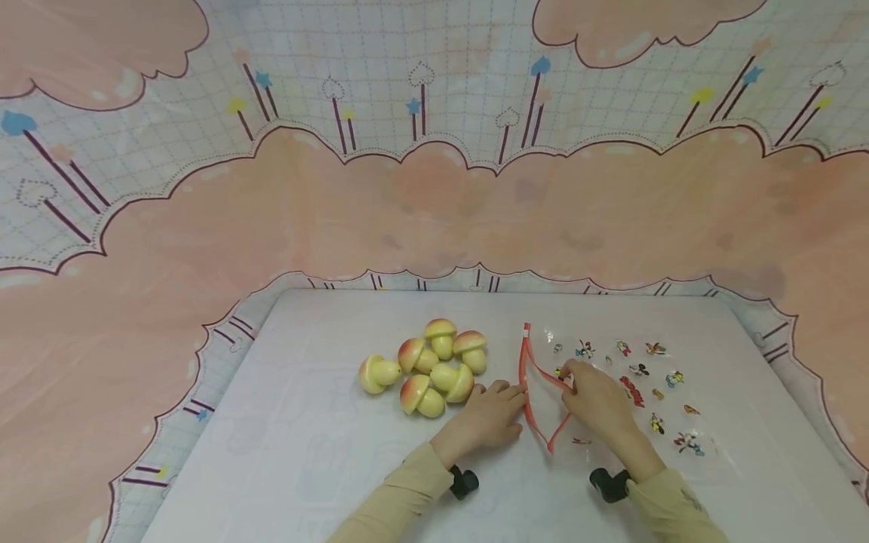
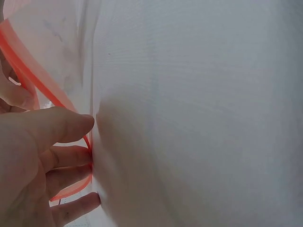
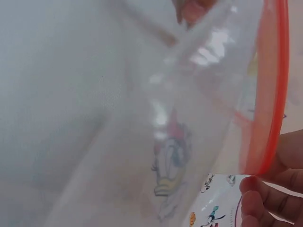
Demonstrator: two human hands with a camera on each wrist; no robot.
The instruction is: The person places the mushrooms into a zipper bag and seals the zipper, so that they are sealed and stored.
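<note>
A clear zip bag (image 1: 648, 400) with a red-orange zip strip and small cartoon prints lies flat on the white table, its mouth spread apart. My right hand (image 1: 600, 400) pinches the right side of the mouth and lifts it; in the right wrist view its fingertips (image 3: 258, 194) are at the red strip (image 3: 277, 94). My left hand (image 1: 485, 416) rests on the table with its fingers extended, fingertips on the strip's left side. In the left wrist view, these fingers (image 2: 71, 161) lie along the bag's mouth. Several yellow-and-red toy mushrooms (image 1: 429, 358) sit beyond the left hand.
The white table (image 1: 271, 430) ends at the back against a curtain (image 1: 434, 211) printed with clouds. Black wrist-worn devices (image 1: 465, 483) show under both sleeves, close over the tabletop.
</note>
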